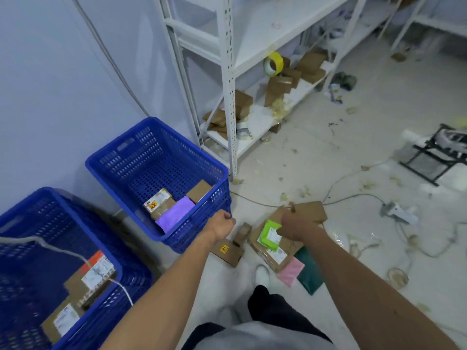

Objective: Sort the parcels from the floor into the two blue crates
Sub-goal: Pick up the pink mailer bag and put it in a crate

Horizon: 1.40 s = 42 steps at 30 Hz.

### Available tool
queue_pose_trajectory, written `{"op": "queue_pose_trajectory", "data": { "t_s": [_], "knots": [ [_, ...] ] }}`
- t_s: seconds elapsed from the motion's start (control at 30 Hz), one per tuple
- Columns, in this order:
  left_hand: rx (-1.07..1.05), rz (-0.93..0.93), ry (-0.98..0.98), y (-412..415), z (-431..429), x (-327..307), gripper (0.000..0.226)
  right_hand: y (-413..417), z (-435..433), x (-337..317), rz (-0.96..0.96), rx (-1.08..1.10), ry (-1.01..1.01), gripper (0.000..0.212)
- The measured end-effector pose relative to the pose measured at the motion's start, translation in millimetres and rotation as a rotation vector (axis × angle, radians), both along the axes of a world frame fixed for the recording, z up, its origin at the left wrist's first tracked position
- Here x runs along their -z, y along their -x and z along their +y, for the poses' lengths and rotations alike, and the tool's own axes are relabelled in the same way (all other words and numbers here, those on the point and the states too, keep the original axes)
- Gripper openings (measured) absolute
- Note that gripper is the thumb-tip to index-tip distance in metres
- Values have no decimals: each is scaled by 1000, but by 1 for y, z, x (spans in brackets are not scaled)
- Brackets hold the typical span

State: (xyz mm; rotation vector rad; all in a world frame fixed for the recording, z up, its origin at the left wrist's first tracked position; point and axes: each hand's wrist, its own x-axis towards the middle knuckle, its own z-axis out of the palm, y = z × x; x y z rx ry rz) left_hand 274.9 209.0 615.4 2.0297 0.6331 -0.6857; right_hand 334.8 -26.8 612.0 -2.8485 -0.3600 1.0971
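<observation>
Gripping a brown parcel (312, 210), right hand (294, 227); white labels (98, 272) blurred, unreadable.

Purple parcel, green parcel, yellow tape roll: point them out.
purple parcel (174, 213), head view, middle of top face
green parcel (267, 230), head view, upper green part
yellow tape roll (277, 59), head view, outer yellow band

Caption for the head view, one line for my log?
Right hand grips a brown parcel over the floor pile; left hand beside the far blue crate.

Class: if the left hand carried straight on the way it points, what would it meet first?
Probably the near corner of the far blue crate, just ahead of the left hand; depth is unclear, so it might slip past onto the floor.
</observation>
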Motion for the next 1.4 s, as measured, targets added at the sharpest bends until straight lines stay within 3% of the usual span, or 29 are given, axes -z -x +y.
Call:
{"op": "queue_pose_trajectory", "data": {
  "t_s": [0.07,0.3,0.47,0.8,0.93,1.2,1.4],
  "knots": [
    [35,10,17,14,-10,5,31,29,-13,-1,-24,72,-7,37],
    [132,84,49,45,-39,36,23,101,-47,7,21,145,92,32],
    [175,46,51,55,-63,17,11,116,-66,12,-16,153,124,27],
    [124,137,125,73,-120,65,16,113,-118,35,1,49,144,32],
    [64,189,130,82,-161,77,42,102,-159,46,2,10,153,38],
    [-178,221,19,96,-260,107,34,53,-230,104,15,-239,117,32],
    [-295,255,71,105,-302,169,44,39,-257,162,47,-375,133,25]
  ]
}}
